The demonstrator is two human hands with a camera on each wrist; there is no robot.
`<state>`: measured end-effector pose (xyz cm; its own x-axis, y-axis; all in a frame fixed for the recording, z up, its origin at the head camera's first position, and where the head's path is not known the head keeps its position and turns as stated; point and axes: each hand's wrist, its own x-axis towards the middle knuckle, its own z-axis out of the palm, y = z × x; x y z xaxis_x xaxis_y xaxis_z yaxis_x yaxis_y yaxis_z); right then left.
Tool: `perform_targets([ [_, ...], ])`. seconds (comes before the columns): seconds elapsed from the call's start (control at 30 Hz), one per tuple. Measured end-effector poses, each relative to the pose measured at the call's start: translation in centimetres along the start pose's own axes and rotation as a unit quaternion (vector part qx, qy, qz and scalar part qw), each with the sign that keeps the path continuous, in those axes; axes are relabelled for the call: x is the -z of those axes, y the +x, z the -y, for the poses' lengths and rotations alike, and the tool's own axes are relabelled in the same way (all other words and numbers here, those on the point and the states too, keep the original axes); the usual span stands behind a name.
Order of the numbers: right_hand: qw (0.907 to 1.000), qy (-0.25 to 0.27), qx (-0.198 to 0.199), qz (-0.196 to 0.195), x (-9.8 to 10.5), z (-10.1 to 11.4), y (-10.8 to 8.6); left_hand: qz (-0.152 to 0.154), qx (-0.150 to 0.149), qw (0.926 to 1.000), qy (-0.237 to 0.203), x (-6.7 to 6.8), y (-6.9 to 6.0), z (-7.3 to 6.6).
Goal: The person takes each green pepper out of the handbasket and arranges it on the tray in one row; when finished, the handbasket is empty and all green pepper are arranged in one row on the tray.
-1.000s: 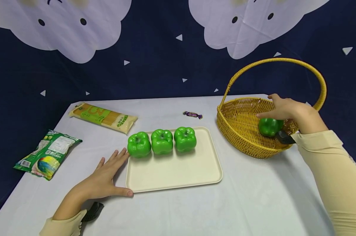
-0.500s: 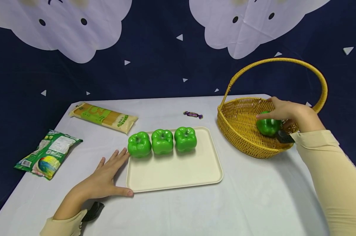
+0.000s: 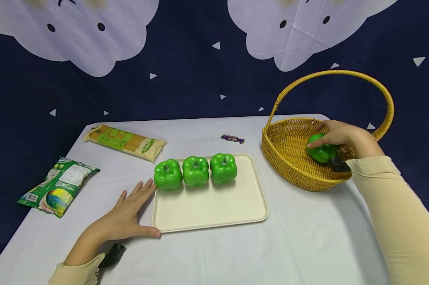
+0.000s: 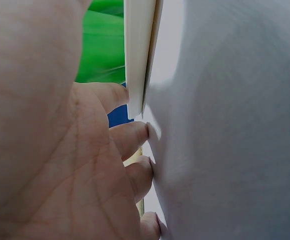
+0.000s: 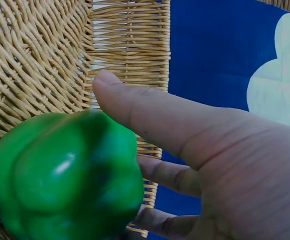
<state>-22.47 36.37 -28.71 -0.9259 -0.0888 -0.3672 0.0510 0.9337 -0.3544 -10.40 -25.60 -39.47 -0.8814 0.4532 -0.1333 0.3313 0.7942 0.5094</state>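
Note:
My right hand (image 3: 342, 136) reaches into a yellow wicker basket (image 3: 289, 174) and holds a green bell pepper (image 3: 322, 150). In the right wrist view the thumb (image 5: 149, 112) lies along the pepper's (image 5: 65, 175) upper edge, with fingers at its side. My left hand (image 3: 125, 217) rests spread on the table by the left end of a cream tray (image 3: 214, 209); its thumb is at the tray's near corner. In the left wrist view a fingertip meets the tray rim (image 4: 137, 60). Three green bell peppers (image 3: 195, 171) stand in a row along the tray's far side.
A noodle packet (image 3: 125, 141) lies at the back left, and a green snack bag (image 3: 59, 186) at the left edge. A wrapped candy (image 3: 232, 138) lies behind the tray. The basket's tall handle (image 3: 337, 72) arches over the right hand. A dark blue cloth hangs behind.
My right hand has moved left and lower within the basket, closing on the pepper, which has shifted slightly left and tilted. My left hand and the tray stay put.

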Motion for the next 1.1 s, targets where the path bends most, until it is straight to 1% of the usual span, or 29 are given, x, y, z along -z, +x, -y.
perform_targets([
  [0.17,1.0,0.006,-0.001,0.003,-0.27,-0.22,0.47,0.0,0.0,1.0,0.0,0.02,0.01,0.01],
  [0.37,0.9997,0.009,0.002,0.024,-0.43,-0.18,0.6,0.0,0.0,1.0,0.002,0.04,-0.01,-0.01],
  [0.5,0.999,0.013,-0.005,0.042,-0.52,-0.26,0.52,0.0,-0.002,1.0,0.0,0.05,-0.01,-0.01],
  [0.6,0.9987,0.014,-0.009,0.049,-0.61,-0.44,0.53,-0.001,-0.003,1.0,0.0,0.03,0.0,0.0],
  [0.87,0.9988,0.016,-0.008,0.045,-0.84,-0.65,0.16,0.0,-0.002,1.0,0.001,0.01,0.0,-0.02],
  [1.1,0.9995,0.001,-0.006,0.029,-0.9,-0.98,0.04,-0.001,-0.003,1.0,-0.003,0.06,-0.04,-0.08],
])
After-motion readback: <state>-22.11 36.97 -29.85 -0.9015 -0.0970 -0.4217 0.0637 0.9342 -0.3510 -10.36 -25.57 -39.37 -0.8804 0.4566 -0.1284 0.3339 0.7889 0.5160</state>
